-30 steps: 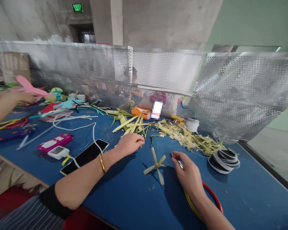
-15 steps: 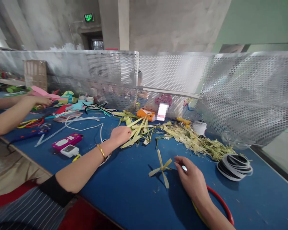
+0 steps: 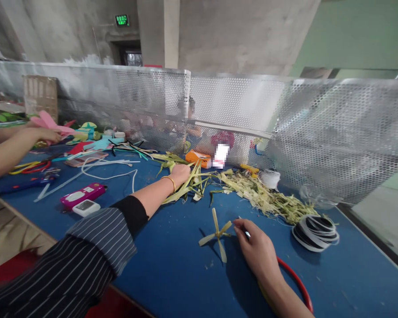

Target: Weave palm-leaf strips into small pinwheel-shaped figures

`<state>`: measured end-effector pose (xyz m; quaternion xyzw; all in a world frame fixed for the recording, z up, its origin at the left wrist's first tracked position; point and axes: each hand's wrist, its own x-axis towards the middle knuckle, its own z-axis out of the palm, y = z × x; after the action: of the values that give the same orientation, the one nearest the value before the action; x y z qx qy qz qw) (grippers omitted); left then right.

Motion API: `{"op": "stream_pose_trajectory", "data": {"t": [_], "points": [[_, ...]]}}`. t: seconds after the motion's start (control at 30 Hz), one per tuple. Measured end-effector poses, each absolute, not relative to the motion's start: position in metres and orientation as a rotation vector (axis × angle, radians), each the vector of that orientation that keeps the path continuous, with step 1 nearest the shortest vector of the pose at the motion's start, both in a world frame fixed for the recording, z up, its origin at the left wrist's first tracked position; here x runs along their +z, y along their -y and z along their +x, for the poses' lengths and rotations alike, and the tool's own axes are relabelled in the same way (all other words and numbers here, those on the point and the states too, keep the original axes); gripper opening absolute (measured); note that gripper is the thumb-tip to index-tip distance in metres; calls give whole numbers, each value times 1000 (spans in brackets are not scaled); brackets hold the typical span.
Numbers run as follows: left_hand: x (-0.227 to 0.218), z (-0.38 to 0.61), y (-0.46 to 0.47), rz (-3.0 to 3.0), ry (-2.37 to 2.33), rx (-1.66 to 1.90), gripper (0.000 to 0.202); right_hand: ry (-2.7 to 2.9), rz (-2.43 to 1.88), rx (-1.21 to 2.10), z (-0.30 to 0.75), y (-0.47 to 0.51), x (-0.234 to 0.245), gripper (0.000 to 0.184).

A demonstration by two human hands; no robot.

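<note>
My left hand [image 3: 181, 174] reaches into a heap of long pale green leaf strips [image 3: 194, 181]. Its fingers are closed on the strips, with the fingertips partly hidden. My right hand [image 3: 257, 249] lies low over the table with curled fingers around scissors, whose red handle [image 3: 297, 282] curves out beside the wrist. A bit of metal glints between thumb and fingers; most of the tool is covered by the hand. Just left of those fingertips, a small cross-shaped piece of pale leaf strips [image 3: 218, 235] stands on the blue table [image 3: 172, 251].
Trimmed leaf scraps [image 3: 258, 194] spread along the back, near a white roll [image 3: 270, 179]. A coil of black and white strip [image 3: 315, 233] sits at right. Leftward lie a purple device [image 3: 82, 195], cables and another person's hand [image 3: 46, 134]. A perforated metal screen [image 3: 232, 101] bounds the table behind.
My left hand has moved forward and slightly right, deeper into the leaf strips, bringing more striped sleeve into view. The view has shifted a little; my right hand stays beside the leaf cross.
</note>
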<state>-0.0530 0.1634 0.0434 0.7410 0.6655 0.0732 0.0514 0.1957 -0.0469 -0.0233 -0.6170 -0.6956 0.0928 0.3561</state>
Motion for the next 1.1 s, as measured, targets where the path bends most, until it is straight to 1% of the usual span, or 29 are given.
{"op": "stream_pose_trajectory", "data": {"t": [0.2,0.37,0.57,0.93,1.03,1.1], "points": [[50,-57,-163,2345,-2185,147,38,1824,-1589,245,193,48,-24,24],[65,-65,-160,2337,-2299,210,22,1835,-1603,258,193,49,-22,24],[73,-83,-156,2254,-2418,336,32,1859,-1601,277,194,49,-22,23],[65,-102,-153,2139,-2494,430,36,1876,-1621,311,195,50,-22,23],[65,-101,-152,2224,-2445,455,37,1869,-1626,324,194,50,-21,24],[62,-94,-150,2365,-2323,474,37,1872,-1629,340,193,51,-21,23]]}}
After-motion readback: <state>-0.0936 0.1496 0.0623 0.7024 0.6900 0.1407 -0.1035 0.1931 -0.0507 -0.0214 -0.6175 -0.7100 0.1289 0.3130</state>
